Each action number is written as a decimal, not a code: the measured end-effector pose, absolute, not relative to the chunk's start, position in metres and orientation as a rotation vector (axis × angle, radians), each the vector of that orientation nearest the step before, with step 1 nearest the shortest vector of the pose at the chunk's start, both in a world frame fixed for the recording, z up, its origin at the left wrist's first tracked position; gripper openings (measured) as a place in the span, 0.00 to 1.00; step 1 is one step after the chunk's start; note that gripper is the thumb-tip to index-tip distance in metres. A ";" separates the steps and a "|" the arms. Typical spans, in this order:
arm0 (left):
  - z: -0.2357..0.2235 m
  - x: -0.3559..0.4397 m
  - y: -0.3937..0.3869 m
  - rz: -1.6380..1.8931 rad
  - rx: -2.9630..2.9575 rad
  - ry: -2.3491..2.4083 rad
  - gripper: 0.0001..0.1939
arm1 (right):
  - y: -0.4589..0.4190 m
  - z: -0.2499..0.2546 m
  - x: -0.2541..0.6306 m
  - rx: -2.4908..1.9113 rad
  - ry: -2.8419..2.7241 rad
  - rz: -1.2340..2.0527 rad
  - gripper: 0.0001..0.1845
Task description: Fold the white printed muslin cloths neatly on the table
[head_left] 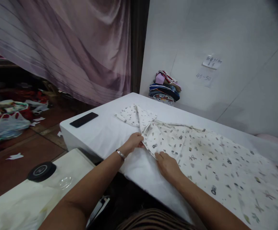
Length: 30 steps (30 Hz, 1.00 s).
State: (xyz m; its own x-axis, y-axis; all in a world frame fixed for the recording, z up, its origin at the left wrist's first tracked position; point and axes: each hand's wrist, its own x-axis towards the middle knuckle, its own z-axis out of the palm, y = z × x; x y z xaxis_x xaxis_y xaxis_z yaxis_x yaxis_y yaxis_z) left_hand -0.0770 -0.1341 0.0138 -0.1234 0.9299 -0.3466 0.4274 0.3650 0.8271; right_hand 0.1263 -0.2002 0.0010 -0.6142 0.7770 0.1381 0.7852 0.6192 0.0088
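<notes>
White table (pixel 107 127), fingers (pixel 137 138) tight on patterned fabric (pixel 198 153)

"45-50" on a wall note (pixel 206 78)

Printed cloth (pixel 196 147): off-white, thin-looking, one long piece lying on the white table (pixel 105 124).
Print: small scattered motifs in grey, brown and olive, with dark ringed shapes and crossed strokes among them.
Narrow end: folded over at a slant, pointing toward the table's left end.
Middle: pinched up into creases, a small gap open between layers above the table top.
Broad part: spread fairly flat over the table's right side, running out of view; its far right looks blurred, so the layering there is hard to tell.
</notes>
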 end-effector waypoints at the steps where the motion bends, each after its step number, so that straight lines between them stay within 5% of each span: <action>1: 0.011 -0.081 -0.138 0.717 1.194 1.686 0.07 | -0.199 -0.001 0.122 -1.279 -2.733 -0.085 0.14; 7: -0.012 -0.098 -0.158 0.658 1.467 1.837 0.04 | -0.198 -0.012 0.117 -1.120 -2.777 0.060 0.15; 14: -0.013 -0.093 -0.161 0.721 1.657 1.892 0.12 | -0.166 0.023 0.120 -0.963 -2.712 0.577 0.11; 19: -0.019 -0.095 -0.162 0.773 1.617 1.860 0.13 | -0.091 0.040 0.097 -1.309 -1.981 1.186 0.15; 30: -0.023 -0.097 -0.169 0.873 1.525 1.709 0.12 | 0.056 0.023 0.030 -1.785 -1.483 1.377 0.17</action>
